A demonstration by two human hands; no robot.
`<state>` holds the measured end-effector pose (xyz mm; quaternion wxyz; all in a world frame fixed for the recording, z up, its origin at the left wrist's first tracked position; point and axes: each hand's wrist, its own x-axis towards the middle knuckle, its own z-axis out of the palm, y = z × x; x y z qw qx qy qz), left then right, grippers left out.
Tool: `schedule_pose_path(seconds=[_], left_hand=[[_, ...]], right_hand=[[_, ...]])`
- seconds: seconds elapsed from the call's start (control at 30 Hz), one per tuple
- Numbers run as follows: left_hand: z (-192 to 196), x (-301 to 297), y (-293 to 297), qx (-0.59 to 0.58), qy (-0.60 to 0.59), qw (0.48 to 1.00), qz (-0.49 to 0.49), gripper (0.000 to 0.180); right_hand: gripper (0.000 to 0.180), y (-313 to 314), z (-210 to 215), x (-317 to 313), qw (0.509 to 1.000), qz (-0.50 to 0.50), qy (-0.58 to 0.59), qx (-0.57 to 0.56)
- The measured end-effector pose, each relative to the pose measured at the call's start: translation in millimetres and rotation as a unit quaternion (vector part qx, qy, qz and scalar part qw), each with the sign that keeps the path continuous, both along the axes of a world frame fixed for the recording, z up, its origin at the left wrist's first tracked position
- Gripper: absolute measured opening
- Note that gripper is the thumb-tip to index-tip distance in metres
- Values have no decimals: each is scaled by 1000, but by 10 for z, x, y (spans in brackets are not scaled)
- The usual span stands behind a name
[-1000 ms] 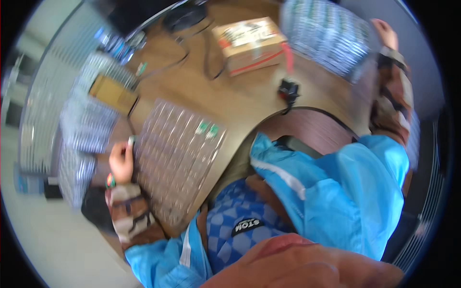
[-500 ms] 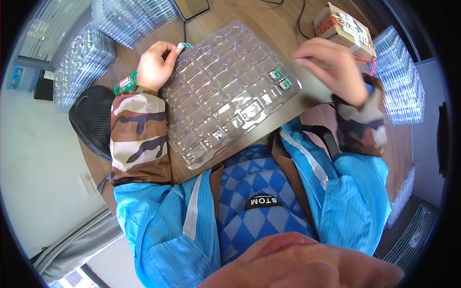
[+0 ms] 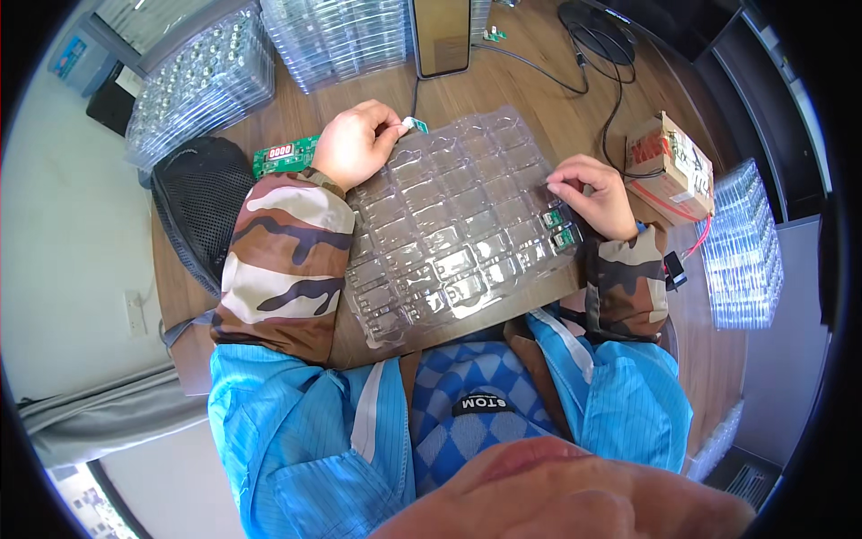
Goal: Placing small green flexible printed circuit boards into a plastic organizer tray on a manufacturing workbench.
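Observation:
A clear plastic blister tray (image 3: pixel 449 234) with many small pockets lies on the wooden table in front of me. My left hand (image 3: pixel 355 144) rests at its upper left corner and pinches a small green and white part (image 3: pixel 414 125). At the tray's right edge my right hand (image 3: pixel 594 193) has its fingertips pressed together on the rim; I cannot tell whether it holds anything. Two small green parts (image 3: pixel 558 229) sit in pockets just below that hand.
A green circuit board (image 3: pixel 285 154) lies left of my left hand, beside a black mesh object (image 3: pixel 199 211). Stacks of clear trays (image 3: pixel 202 76) stand at the back left and another stack (image 3: pixel 741 247) at the right. A cardboard box (image 3: pixel 669 166), a phone (image 3: pixel 442 34) and black cables (image 3: pixel 602 63) lie behind.
The view has swung down over the tray. My right hand came down from above the tray onto its right edge. My left hand stays at the upper left corner.

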<state>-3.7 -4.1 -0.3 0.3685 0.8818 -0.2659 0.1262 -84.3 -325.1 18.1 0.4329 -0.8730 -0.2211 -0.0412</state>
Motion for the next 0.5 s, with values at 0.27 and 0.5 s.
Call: schedule_pose_path(seconds=[0.27,0.5], left_hand=[[16,13,-13,5,-1,1000,-3,12],[-22,29,5,-2,-13,1000,-9,13]], right_hand=[[12,42,219,-232,979,49,-75,-185],[15,96,290,-274,966,52,-68,-242]])
